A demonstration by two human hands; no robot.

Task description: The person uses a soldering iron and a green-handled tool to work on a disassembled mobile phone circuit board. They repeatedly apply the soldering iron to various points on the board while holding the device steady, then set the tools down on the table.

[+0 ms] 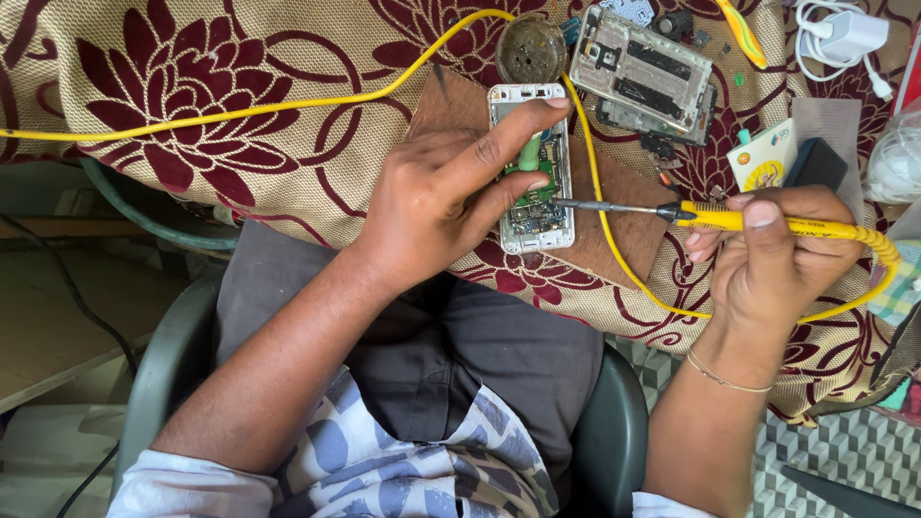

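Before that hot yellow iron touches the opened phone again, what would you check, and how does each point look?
1. Left hand steadies the opened phone: ok.
2. Right hand grips the soldering iron by its handle: ok.
3. Iron tip over the circuit board: ok.
4. Fingers clear of the tip: cannot tell, they are close.
5. Yellow cable crosses the brown mat beside the phone: not ok.

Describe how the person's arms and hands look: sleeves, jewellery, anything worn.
Both forearms are bare. Pale sleeves with blue-grey blotches end near the elbows. The right wrist wears a thin gold-coloured bangle. The left hand and right hand have no gloves or visible rings.
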